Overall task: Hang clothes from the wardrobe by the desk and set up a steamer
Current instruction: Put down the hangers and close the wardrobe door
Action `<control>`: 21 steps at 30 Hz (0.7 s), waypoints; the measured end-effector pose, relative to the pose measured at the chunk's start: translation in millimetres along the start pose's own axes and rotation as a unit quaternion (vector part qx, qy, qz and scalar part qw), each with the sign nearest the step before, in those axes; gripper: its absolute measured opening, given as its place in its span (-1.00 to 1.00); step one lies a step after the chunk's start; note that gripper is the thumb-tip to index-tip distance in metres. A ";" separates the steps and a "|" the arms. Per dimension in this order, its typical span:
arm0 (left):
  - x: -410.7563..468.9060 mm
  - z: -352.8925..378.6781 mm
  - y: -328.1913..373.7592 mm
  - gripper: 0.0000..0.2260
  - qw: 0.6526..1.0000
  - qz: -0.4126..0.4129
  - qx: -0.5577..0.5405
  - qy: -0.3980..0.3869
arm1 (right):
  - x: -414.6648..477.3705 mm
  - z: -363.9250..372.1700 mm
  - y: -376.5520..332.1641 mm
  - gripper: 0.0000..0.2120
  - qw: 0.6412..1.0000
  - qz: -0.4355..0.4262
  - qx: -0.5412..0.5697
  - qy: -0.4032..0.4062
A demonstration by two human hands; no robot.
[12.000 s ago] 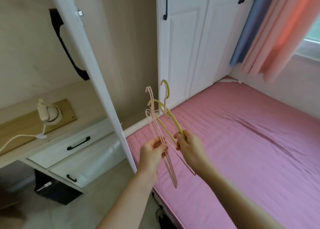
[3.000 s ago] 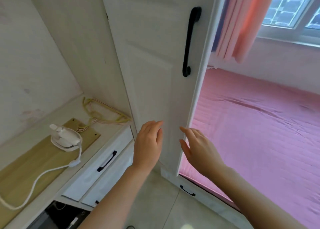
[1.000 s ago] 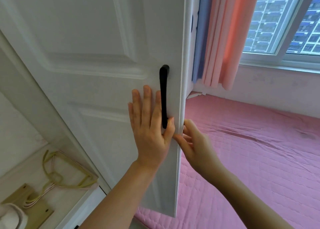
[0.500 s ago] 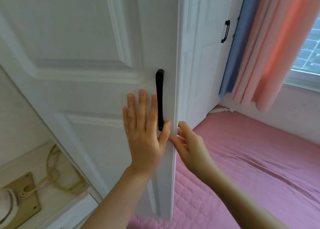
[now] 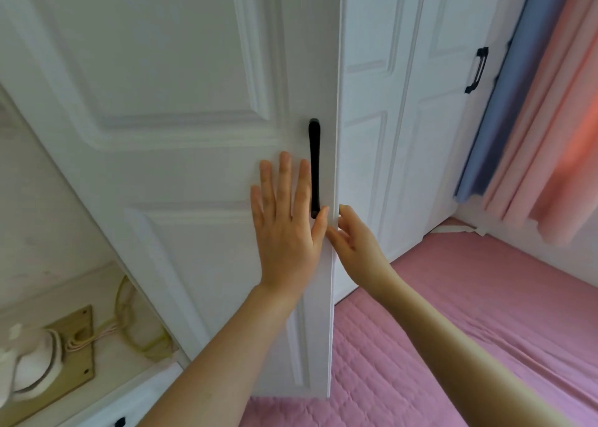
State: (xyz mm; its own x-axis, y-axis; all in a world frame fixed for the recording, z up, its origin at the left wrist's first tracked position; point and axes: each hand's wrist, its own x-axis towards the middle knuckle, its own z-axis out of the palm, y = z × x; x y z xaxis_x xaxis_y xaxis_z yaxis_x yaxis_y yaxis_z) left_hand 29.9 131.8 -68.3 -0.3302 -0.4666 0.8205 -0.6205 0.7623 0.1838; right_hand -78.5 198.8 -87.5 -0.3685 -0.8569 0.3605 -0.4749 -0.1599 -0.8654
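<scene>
your left hand [image 5: 284,229] is flat and open on the door [image 5: 181,109], centre frame, palm pressed to the panel just left of the black handle [image 5: 314,168], thumb tip touching the handle's lower end. your right hand [image 5: 354,237] is at the door's free edge, fingers loosely curled round it, not clenched; whether it really grips the edge or only touches it i can't tell. neither hand holds a garment or a hanger. the door stands partly swung, its edge in front of the next wardrobe panels [image 5: 388,103], centre to upper right; can't tell from this frame alone whether you're opening or closing it. hangers [image 5: 139,333], yellow and pink, lie in a loose pile on the desk [image 5: 97,284], lower left, behind the door. the steamer [image 5: 29,365] sits at the far lower left on a wooden board [image 5: 76,336], just beside the hangers; its cord isn't traceable here. no clothes visible anywhere: the wardrobe inside is hidden by the door, and the pink bed [image 5: 453,329], lower right, is bare. my read: early stage. hangers and steamer are staged by the desk, nothing hung, steamer not shown set up. left to do: get the clothes out, hang them, then ready the steamer.
</scene>
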 end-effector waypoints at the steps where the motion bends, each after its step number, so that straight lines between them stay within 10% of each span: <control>1: 2.4 2.9 -0.4 -0.42 1.000 -0.003 0.007 -0.003 | 4.5 0.2 4.2 -0.89 1.000 0.012 0.002 -0.001; 13: 16.6 -10.7 -55.8 -0.38 0.985 0.073 0.131 -0.089 | 33.2 9.6 2.1 -0.46 0.995 0.035 -0.096 -0.012; 21: 36.4 -29.9 -106.1 -0.42 0.973 0.062 0.204 -0.089 | 49.8 35.6 -31.0 -0.26 0.967 -0.153 -0.191 0.068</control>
State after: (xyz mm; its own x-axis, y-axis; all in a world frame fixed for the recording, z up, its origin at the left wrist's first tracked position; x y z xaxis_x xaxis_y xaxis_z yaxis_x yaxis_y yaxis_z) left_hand 104.9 47.3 -41.7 -0.5167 -0.4798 0.7091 -0.7864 0.5934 -0.1715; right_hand -53.8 143.6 -55.1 -0.2536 -0.7210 0.6448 -0.8293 -0.1811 -0.5287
